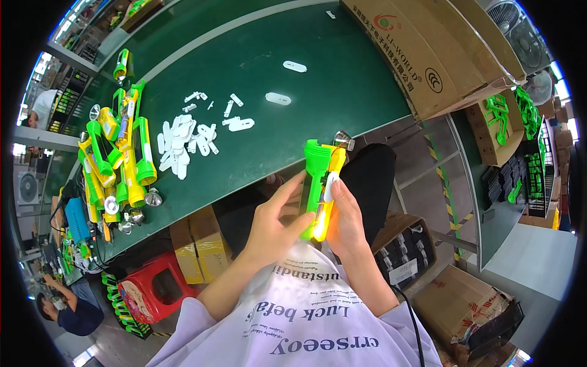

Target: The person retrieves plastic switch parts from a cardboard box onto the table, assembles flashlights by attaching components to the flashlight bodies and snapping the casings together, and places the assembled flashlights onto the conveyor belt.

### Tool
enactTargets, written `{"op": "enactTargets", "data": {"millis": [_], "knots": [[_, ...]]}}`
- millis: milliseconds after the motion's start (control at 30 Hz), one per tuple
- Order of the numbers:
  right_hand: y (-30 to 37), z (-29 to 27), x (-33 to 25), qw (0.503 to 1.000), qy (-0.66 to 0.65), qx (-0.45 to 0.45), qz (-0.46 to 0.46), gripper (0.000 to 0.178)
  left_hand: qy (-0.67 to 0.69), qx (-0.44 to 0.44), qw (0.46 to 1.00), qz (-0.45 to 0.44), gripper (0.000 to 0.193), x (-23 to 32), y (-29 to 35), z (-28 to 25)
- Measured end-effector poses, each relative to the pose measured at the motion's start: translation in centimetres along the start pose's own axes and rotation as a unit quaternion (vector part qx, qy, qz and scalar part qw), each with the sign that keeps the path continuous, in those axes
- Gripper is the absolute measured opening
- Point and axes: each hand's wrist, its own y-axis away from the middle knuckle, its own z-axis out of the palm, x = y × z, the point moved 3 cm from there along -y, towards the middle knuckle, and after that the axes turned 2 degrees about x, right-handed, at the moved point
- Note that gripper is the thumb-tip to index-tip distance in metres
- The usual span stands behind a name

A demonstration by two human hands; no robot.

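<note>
Above my lap, near the green table's front edge, I hold a partly assembled green and yellow flashlight in both hands. My left hand is closed round its green side, thumb low on the body. On the yellow side, my right hand grips it, the thumb resting against a small white oval plate. A silvery reflector sticks out loose at the far end. The yellow part glows at its near end. Between the two shell halves some inner parts show, too small to make out.
White oval plates lie heaped on the green table, with small white pieces beside them. Several green and yellow flashlights pile up at the left. A large cardboard box stands far right. A red stool and cartons sit below.
</note>
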Motion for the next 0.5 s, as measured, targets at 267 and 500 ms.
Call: {"op": "enactTargets", "data": {"millis": [267, 500], "knots": [[0.2, 0.1, -0.1, 1.000, -0.013, -0.026, -0.004, 0.033, -0.050, 0.029, 0.998, 0.031, 0.065, -0.4, -0.4, 0.7], [0.0, 0.0, 0.1, 0.999, 0.003, -0.019, -0.034, 0.034, -0.071, 0.042, 0.995, 0.050, 0.064, -0.9, 0.0, 1.2]]}}
